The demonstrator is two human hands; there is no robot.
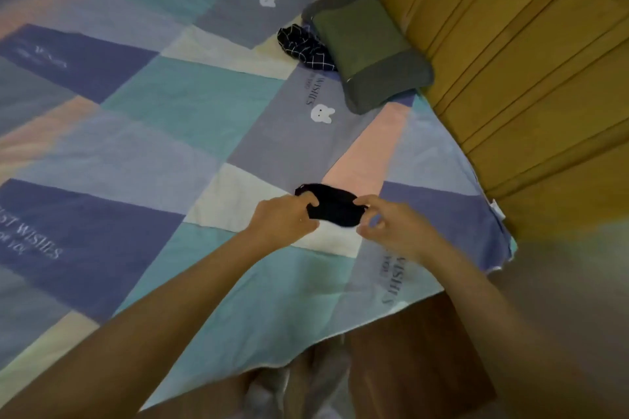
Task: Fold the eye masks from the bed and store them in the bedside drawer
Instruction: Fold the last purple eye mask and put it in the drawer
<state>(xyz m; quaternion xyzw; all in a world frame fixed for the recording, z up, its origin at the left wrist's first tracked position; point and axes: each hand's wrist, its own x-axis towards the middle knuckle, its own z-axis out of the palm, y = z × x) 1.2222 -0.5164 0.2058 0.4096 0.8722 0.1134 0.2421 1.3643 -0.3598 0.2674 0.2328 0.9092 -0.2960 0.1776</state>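
A black eye mask (332, 205) lies on the patchwork bedsheet (190, 133) near the bed's right edge. My left hand (284, 219) pinches its left end and my right hand (391, 223) pinches its right end, thumb and forefinger closed on the fabric. Further up the bed lies a dark checked piece of cloth (304, 48), bunched against a pillow; whether it is an eye mask I cannot tell. No drawer is identifiable in this view.
A grey-green pillow (367, 44) rests by the padded yellow-brown headboard (527, 61) at the right. A brown wooden surface (418, 350) stands below the sheet's edge at the lower right.
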